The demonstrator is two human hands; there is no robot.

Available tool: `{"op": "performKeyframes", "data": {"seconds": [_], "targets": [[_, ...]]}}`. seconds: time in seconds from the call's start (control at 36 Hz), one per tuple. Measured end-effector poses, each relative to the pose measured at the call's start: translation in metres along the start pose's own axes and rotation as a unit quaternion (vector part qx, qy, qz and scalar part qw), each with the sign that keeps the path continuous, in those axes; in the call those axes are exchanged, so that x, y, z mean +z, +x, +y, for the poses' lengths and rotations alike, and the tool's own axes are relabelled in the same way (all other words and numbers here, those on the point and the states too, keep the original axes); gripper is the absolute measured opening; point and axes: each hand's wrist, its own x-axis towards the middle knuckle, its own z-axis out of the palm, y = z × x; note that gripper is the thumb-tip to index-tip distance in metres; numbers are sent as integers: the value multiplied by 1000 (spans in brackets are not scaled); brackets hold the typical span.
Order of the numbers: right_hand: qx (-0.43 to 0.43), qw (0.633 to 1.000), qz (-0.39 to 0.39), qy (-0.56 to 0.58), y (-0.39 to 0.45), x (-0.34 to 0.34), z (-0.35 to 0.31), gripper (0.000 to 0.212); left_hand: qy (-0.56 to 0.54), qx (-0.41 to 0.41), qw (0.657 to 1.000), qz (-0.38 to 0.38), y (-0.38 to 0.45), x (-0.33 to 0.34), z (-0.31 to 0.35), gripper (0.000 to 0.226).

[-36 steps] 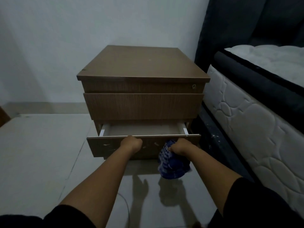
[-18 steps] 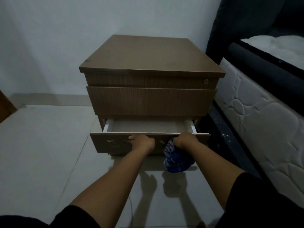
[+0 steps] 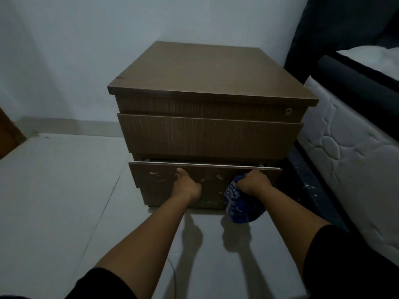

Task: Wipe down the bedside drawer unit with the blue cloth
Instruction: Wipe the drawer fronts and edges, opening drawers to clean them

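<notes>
1. Nearest me, both forearms reach toward twelve o'clock, to the bottom drawer (image 3: 203, 180).
2. The left hand (image 3: 185, 184) presses the drawer front; whether its fingers curl I cannot tell.
3. At three o'clock of it, the right hand (image 3: 253, 181) has its grip clamped on the blue cloth (image 3: 240, 205), which hangs against the drawer front.
4. The drawer stands just ajar, so this looks like the closing step.
5. Next, I'd judge: push it flush, then wipe the unit (image 3: 207, 67), fronts and top.
</notes>
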Motion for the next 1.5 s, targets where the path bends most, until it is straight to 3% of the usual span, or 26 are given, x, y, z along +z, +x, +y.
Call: {"op": "performKeyframes", "data": {"seconds": [0.14, 0.31, 0.5, 0.61, 0.72, 0.83, 0.89, 1.0, 1.06, 1.17, 1.5], "targets": [[-10, 1000, 13, 4, 9, -3, -8, 72, -11, 19, 1000, -19, 13, -16, -3, 82], [-46, 996, 9, -80, 4, -5, -26, 60, -37, 36, 998, -32, 12, -18, -6, 79], [-185, 974, 48, -124, -23, 16, -77, 51, -150, 3, 981, 123, 15, -46, -33, 48], [-320, 920, 150, -170, -41, 39, -107, 50, -200, -42, 965, 167, 23, -69, -62, 48], [-472, 786, 318, -242, -50, 67, -139, 52, -303, -62, 938, 157, 36, -83, -96, 46], [-595, 661, 365, -275, -41, 95, -171, 43, -474, -100, 864, 134, 41, -90, -119, 50], [-624, 622, 360, -306, -37, 109, -187, 33, -547, -110, 821, 122, 44, -94, -118, 53], [-634, 596, 315, -379, -26, 131, -204, 34, -663, -79, 740, 83, 46, -102, -101, 52], [-627, 580, 304, -421, -16, 139, -205, 36, -681, -71, 726, 66, 45, -103, -94, 52], [-595, 581, 278, -480, -5, 149, -202, 67, -675, -72, 731, 64, 52, -101, -97, 54], [-635, 509, 272, -514, 6, 142, -195, 36, -625, -94, 774, 51, 56, -90, -102, 58]]}}
